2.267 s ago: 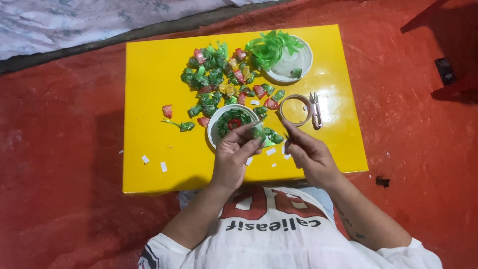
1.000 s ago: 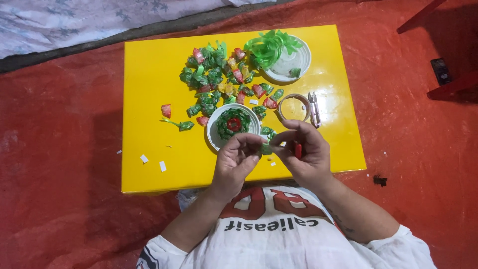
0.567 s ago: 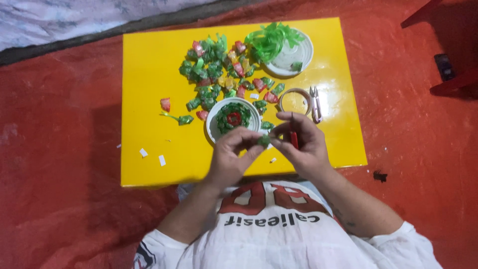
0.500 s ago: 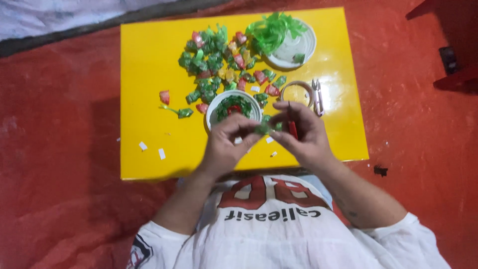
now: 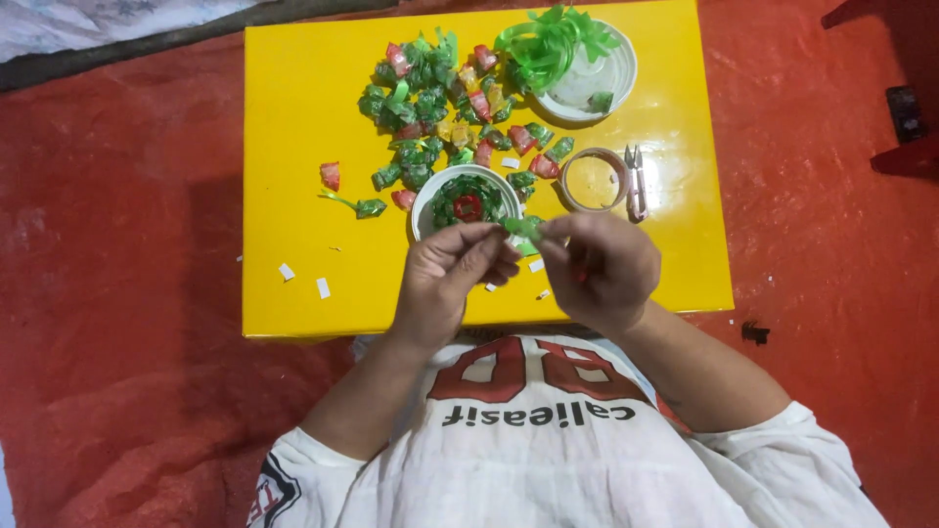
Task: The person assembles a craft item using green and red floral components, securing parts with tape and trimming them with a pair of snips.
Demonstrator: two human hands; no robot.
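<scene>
Now a small green piece (image 5: 521, 227) is pinched between both hands just above the near edge of the yellow tabletop (image 5: 293, 117). The left hand (image 5: 452, 277) is closed on it with fingertips (image 5: 486, 256) curled inward, and the right hand (image 5: 599, 266) is closed on its other end; something red is half hidden under the right fingers. Just beyond the hands a white bowl (image 5: 426, 202) is seen, filled with green and red pieces. A heap of wrapped candies (image 5: 430, 98) is spread farther back, beside a white plate (image 5: 618, 78) with green ribbon (image 5: 548, 44). A tape ring (image 5: 592, 180) and small snips (image 5: 636, 182) are laid to the right.
</scene>
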